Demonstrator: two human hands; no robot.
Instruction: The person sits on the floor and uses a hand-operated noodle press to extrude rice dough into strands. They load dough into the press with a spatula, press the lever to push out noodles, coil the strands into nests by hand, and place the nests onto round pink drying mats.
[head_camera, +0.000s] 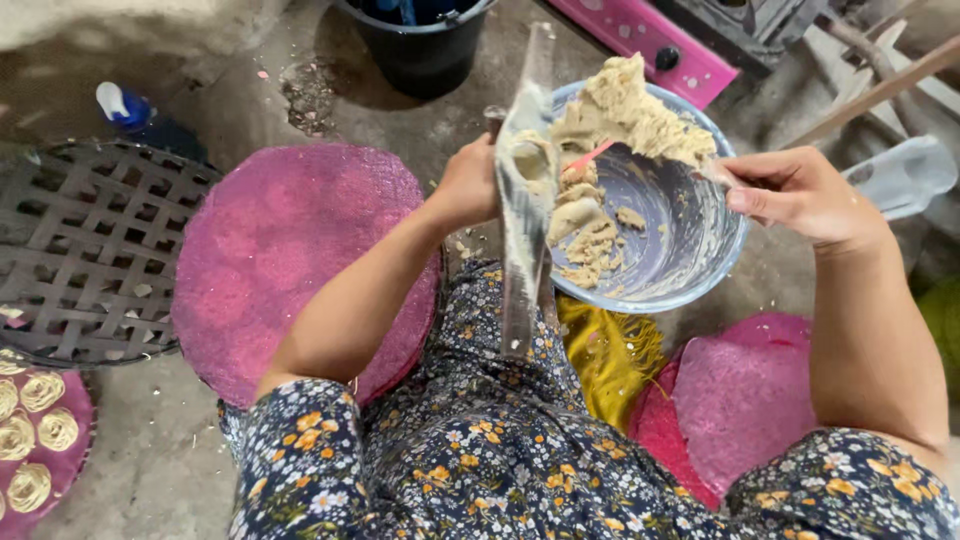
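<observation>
Left hand (468, 185): I grip closed around the long press tube (524, 200), upright.
Right hand (795, 192): fingers pinched on bowl (700, 255) rim.
Dough (622, 110): in bowl, heaped at far edge.
Risk: bowl tilts, dough may slide out.

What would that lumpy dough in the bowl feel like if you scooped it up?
Probably soft and sticky: the dough clings in smears to the bowl wall and to the long tool the left hand holds. It likely crumbles rather than stretches, since loose clumps lie apart on the bottom. The heaped pile keeps its shape, so it seems thick, not runny.
</observation>
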